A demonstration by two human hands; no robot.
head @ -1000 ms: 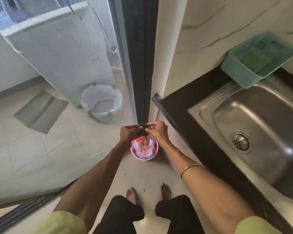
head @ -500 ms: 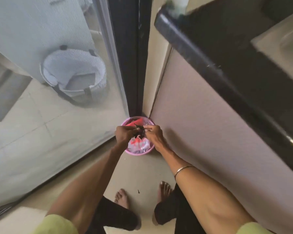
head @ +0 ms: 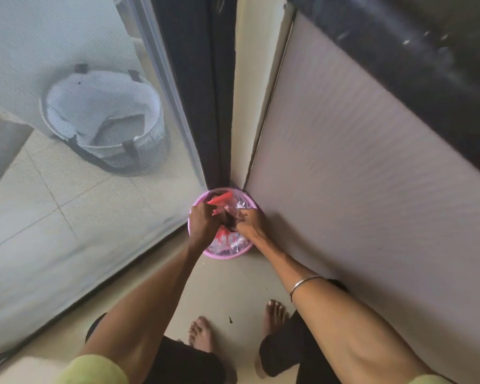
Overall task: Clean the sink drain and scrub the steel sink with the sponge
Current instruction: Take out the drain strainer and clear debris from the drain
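Both hands over the pink bin, working a dark clump between them.

Pink bin (head: 197, 202) sits on the floor in the corner where the dark door frame (head: 197, 79) meets the cabinet panel (head: 358, 162); it holds clear plastic with red bits (head: 219, 199). Left hand (head: 203, 223) is curled over the bin's near-left rim, right hand (head: 251, 224) over its right side, fingertips of both pinching a small dark clump (head: 229, 221) above the bin's middle. What the clump is, can't tell. Thin bangle (head: 305, 282) on the right forearm, nearer the person than the bin. Bare feet on the floor below the bin, a dark speck (head: 230, 319) between them. Black bench edge (head: 399, 65) runs above and right of the bin; sink, drain and sponge are out of view. A white basket (head: 103, 120) shows through the mesh screen, up-left of the bin.
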